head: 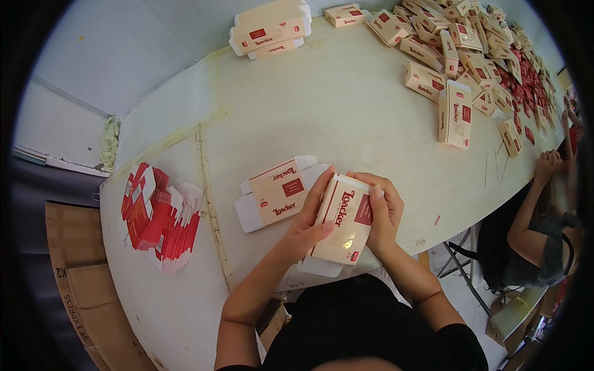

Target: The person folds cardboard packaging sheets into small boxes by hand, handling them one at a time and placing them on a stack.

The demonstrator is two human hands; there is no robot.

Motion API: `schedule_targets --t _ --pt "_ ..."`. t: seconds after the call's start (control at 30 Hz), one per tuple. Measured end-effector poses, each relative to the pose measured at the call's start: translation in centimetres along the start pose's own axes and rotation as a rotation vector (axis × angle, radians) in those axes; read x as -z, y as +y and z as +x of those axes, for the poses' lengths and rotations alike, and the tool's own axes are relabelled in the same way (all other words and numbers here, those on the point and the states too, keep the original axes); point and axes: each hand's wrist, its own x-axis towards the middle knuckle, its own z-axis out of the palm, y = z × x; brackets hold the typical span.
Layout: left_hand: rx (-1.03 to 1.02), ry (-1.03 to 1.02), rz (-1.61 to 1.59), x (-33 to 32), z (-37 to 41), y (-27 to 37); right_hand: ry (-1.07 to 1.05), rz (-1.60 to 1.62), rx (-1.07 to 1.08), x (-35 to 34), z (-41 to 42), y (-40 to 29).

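Between my two hands I hold a cream Loacker carton, close to the table's near edge. My left hand grips its left side, thumb across the printed face. My right hand holds the upper right side, thumb near the dark red square. White flaps stand out at the carton's lower end; whether its top end is closed cannot be told. Just left of my hands, a flat unfolded cream carton lies on the table with white flaps spread, partly behind my left hand.
Red folded cartons lie at the left. Flat cream cartons are stacked at the back. A large heap of cream boxes and red wrapped pieces covers the far right. Another person's arm is at the right edge.
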Motion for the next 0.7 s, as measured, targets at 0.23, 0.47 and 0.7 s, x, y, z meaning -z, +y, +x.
schedule_targets --t 0.23,0.47,0.7 --pt "-0.045 0.082 0.082 -0.9 -0.5 -0.3 -0.119 0.061 -0.028 0.6 0.1 0.2" --pt "-0.127 0.066 0.022 -1.2 -0.3 -1.3 -0.150 0.207 -0.066 0.5 0.3 0.4" --pt "-0.079 0.165 -0.089 -1.1 -0.4 -1.9 -0.178 0.113 -0.076 0.6 0.6 0.0"
